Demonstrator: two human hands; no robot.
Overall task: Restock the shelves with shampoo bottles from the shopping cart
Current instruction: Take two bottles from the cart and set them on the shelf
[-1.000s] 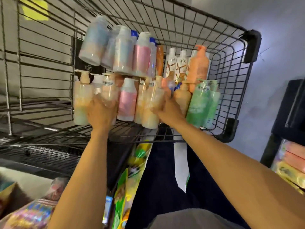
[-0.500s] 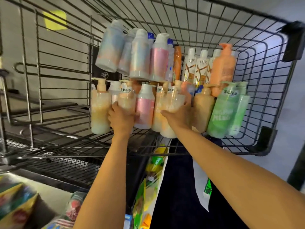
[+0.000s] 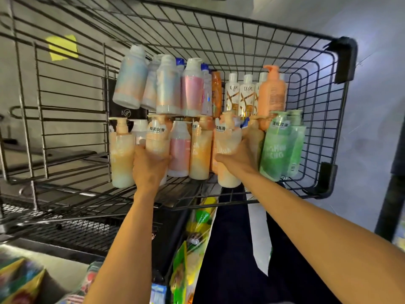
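Here, left hand (image 3: 149, 170) and right hand (image 3: 237, 160) fingers (image 3: 138, 151) grip orange cart bottles (image 3: 156, 139) over seemingly grey floor (image 3: 370, 132).

I see a shopping cart (image 3: 241, 40) of thin dark metal wire, smooth with a dull sheen, all around my hands. My left hand (image 3: 149, 170) grips a peach bottle (image 3: 156, 139) of half-translucent plastic, smooth and softly glossy, with a matt white label at its neck. My right hand (image 3: 238, 159) holds a second peach bottle (image 3: 225, 139) of the same plastic. Between the hands, a pink bottle (image 3: 179, 150) looks pearly. Just right of my right hand, green bottles (image 3: 276, 150) are shiny plastic. Above and right of that hand, a corner bumper (image 3: 345, 60) is matt black plastic. Below my wrists, bright packets (image 3: 192, 238) are glossy, crinkled film.
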